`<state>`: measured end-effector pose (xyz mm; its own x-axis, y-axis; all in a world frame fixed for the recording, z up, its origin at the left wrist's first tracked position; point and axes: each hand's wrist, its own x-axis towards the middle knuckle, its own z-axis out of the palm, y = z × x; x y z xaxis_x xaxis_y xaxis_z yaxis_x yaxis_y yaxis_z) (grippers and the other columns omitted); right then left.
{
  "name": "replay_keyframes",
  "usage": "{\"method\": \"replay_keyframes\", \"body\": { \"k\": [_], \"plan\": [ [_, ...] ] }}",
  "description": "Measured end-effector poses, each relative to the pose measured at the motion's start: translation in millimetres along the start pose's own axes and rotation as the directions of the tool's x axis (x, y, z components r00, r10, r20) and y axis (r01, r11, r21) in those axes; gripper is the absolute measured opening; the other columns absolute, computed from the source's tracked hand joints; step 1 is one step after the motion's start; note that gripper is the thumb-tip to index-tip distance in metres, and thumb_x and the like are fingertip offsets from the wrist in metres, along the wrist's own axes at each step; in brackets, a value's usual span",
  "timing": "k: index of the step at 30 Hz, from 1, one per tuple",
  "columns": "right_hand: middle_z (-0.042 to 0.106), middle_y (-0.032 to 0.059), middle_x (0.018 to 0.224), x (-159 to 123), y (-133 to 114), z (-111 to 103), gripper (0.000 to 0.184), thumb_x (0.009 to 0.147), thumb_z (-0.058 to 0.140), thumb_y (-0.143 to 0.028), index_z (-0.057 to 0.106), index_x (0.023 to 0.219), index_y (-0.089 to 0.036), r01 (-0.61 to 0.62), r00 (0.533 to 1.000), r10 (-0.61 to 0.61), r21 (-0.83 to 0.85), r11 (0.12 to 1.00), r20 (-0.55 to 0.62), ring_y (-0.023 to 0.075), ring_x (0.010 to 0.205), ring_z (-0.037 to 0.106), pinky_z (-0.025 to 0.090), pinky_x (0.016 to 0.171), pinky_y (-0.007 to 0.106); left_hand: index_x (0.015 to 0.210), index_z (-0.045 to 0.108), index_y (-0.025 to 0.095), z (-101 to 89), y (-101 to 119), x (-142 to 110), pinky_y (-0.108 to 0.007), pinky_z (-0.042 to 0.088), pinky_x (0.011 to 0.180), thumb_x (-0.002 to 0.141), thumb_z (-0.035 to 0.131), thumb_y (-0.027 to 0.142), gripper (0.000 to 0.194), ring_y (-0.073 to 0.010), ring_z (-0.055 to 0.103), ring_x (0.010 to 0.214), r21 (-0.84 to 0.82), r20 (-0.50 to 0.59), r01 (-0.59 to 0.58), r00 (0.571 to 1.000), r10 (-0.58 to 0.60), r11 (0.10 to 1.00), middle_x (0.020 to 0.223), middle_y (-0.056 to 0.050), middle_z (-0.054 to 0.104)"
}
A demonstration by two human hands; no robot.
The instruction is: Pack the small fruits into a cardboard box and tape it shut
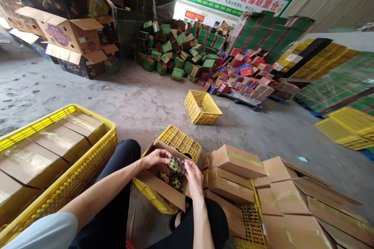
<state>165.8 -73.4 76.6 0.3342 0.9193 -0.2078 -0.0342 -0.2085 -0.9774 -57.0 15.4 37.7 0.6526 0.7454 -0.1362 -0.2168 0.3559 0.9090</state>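
Observation:
An open brown cardboard box rests on an upturned yellow plastic crate between my knees. Inside it lies a clear bag of dark green and yellow fruit. My left hand grips the bag's top at the left, fingers curled. On the bag's right side, my right hand closes its fingers over the plastic. Both hands are inside the box's raised flaps.
A large yellow crate with taped brown boxes stands at my left. Flat and folded cartons pile at my right. A small yellow basket sits on the concrete floor ahead. Green and red cartons heap at the back.

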Motion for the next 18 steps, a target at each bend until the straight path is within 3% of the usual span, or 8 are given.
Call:
{"method": "replay_keyframes", "body": {
  "k": [6, 12, 18],
  "plan": [
    [0.082, 0.01, 0.111, -2, 1, 2, 0.056, 0.071, 0.083, -0.069, 0.083, 0.104, -0.024, 0.023, 0.995, -0.017, -0.058, 0.998, 0.103, 0.0339, 0.112, 0.073, 0.059, 0.094, 0.041, 0.108, 0.078, 0.014, -3.9, -6, 4, -0.031, 0.051, 0.086, 0.071, 0.092, 0.035, 0.044, -0.0199, 0.071, 0.088, -0.039, 0.035, -0.051, 0.998, 0.052, 0.998, 0.1, -0.01, 0.077],
    [0.082, 0.0138, 0.111, 3, 2, 3, 0.065, 0.062, 0.085, -0.077, 0.082, 0.096, -0.022, -0.062, 0.998, 0.06, 0.067, 0.996, 0.032, 0.0331, 0.11, 0.076, 0.059, 0.098, 0.045, 0.119, 0.078, 0.016, -11.0, -6, 9, -0.039, 0.045, 0.108, 0.071, 0.088, 0.027, 0.051, -0.0287, 0.067, 0.122, -0.075, -0.05, -0.098, 0.994, 0.094, 0.992, 0.123, -0.014, 0.077],
    [0.082, 0.0147, 0.106, 7, 7, -4, 0.065, 0.063, 0.083, -0.076, 0.08, 0.094, -0.019, -0.047, 0.997, 0.051, 0.069, 0.996, -0.056, 0.0304, 0.105, 0.077, 0.062, 0.09, 0.039, 0.125, 0.075, 0.019, -14.3, -2, 8, -0.034, 0.051, 0.096, 0.074, 0.089, 0.035, 0.056, -0.0268, 0.07, 0.119, -0.083, -0.098, 0.019, 0.995, -0.027, 0.996, 0.131, -0.014, 0.073]
  ]
}}
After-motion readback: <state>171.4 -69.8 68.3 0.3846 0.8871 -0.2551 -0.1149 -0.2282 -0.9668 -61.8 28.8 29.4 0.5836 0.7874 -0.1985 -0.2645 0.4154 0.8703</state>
